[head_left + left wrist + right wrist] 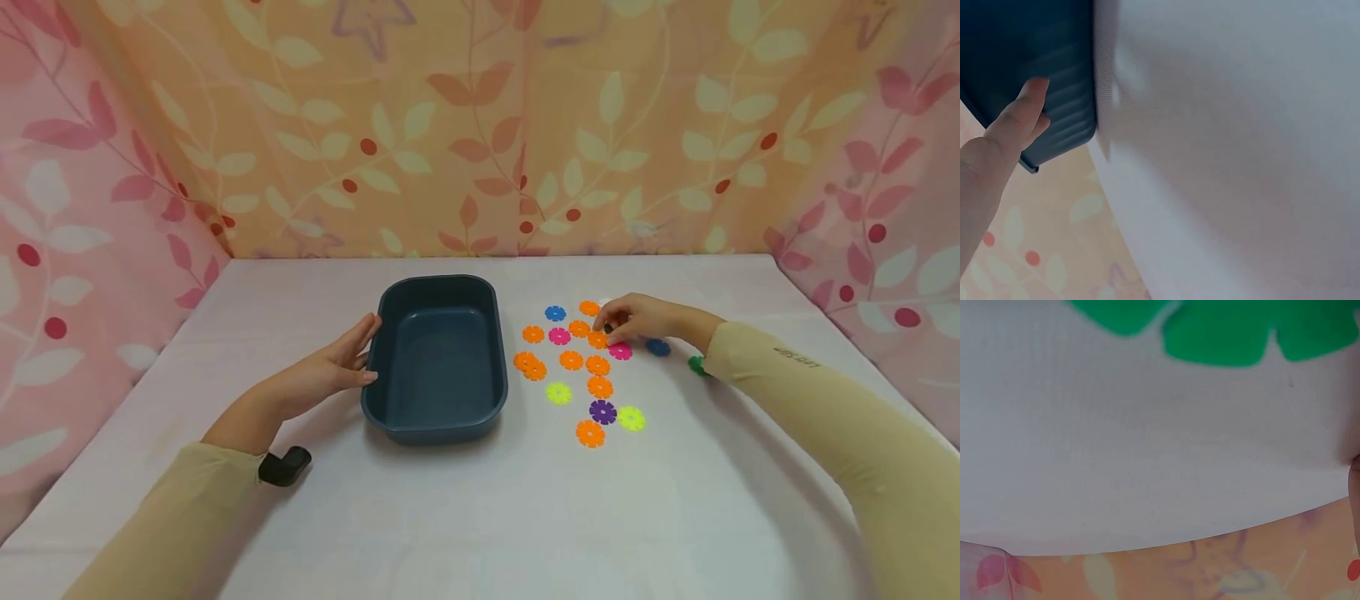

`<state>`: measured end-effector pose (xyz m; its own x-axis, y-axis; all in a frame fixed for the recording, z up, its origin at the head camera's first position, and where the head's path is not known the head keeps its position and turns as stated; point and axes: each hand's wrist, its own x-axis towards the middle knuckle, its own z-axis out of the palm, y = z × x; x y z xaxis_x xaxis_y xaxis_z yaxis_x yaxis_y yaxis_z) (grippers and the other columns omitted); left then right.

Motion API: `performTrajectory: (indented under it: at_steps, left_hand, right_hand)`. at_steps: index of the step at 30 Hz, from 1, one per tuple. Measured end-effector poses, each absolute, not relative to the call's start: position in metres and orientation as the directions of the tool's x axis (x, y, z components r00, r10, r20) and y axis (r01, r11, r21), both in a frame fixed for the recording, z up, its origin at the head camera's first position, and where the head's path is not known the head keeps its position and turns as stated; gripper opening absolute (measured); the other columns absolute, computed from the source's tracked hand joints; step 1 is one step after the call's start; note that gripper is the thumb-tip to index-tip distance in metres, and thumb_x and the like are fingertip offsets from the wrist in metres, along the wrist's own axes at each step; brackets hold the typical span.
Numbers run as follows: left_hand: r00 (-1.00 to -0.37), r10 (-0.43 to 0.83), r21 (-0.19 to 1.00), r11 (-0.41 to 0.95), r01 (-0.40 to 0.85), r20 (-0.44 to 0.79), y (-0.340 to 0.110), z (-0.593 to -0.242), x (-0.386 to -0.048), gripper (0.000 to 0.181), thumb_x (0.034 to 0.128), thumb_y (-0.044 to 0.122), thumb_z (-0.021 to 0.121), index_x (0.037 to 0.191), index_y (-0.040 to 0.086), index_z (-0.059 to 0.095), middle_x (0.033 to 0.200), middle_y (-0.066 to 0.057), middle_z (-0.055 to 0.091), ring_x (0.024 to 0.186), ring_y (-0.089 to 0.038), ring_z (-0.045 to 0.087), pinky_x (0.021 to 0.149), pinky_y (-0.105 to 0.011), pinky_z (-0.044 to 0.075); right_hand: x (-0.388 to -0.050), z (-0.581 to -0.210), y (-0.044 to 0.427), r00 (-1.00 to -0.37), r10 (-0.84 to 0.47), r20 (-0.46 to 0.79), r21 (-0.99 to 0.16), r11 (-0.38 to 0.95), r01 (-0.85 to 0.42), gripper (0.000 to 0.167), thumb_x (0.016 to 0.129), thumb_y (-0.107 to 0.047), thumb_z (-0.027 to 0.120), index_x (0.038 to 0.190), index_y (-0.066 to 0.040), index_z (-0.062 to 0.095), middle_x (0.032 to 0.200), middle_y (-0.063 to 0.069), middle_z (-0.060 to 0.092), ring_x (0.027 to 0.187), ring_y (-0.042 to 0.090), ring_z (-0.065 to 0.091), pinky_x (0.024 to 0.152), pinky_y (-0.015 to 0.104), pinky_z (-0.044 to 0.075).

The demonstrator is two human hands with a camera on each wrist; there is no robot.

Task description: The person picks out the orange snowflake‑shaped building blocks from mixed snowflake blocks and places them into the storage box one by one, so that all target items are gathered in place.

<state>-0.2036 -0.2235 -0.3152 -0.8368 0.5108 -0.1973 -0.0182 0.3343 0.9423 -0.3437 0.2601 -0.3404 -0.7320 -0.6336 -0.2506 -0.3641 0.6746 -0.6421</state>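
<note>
My left hand (pixel 330 367) is at the left side of a dark blue rectangular bin (pixel 435 435), its fairly straight fingers touching the outer wall. In the left wrist view, the fingertips lie along the bin's ribbed side (pixel 1069 106). On the right, my right hand (pixel 641 318) reaches in among flat notched plastic discs, with curled fingers and a small dark disc (pixel 608 329) between thumb and fingers, mostly hidden. Close to it are an orange disc (pixel 597 340), a pink disc (pixel 620 352) and a blue disc (pixel 657 347).
Several more orange discs (pixel 571 360) lie right of the bin, with a purple disc (pixel 603 412) and a yellow disc (pixel 558 393) among them. A green disc (pixel 697 365) sits beneath the right forearm. Floral cloth (pixel 480 167) walls the white table (pixel 480 517) at back and sides.
</note>
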Motion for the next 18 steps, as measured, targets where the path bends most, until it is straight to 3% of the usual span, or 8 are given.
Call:
performTrajectory:
  at_steps: [10,18]
  left_hand:
    - [-0.833,0.512,0.934,0.356,-0.017,-0.210,-0.2222,-0.3142,-0.2042,0.088,0.0991,0.005,0.050,0.153,0.013,-0.019,0.161,-0.007,-0.019,0.143,-0.044,-0.011,0.111,-0.063,0.005]
    - [-0.835,0.506,0.935,0.354,-0.025,-0.214,-0.2208,-0.3139,-0.2032,0.086,0.0997,0.005,0.049,0.153,0.013,-0.019,0.161,-0.007,-0.019,0.144,-0.043,-0.011,0.112,-0.061,0.006]
  right_hand:
    - [-0.3443,-0.3400,0.2549,-0.740,-0.590,-0.322,-0.624,0.720,-0.303,0.023,0.091,-0.013,0.069,0.108,0.001,0.062,0.084,0.006,0.047,0.082,0.022,0.044,0.069,0.026,0.038]
    - [-0.3381,-0.3355,0.2510,-0.768,-0.533,-0.355,-0.635,0.740,-0.221,0.017,0.092,-0.011,0.067,0.096,0.000,0.055,0.084,0.007,0.048,0.080,0.022,0.045,0.070,0.029,0.038]
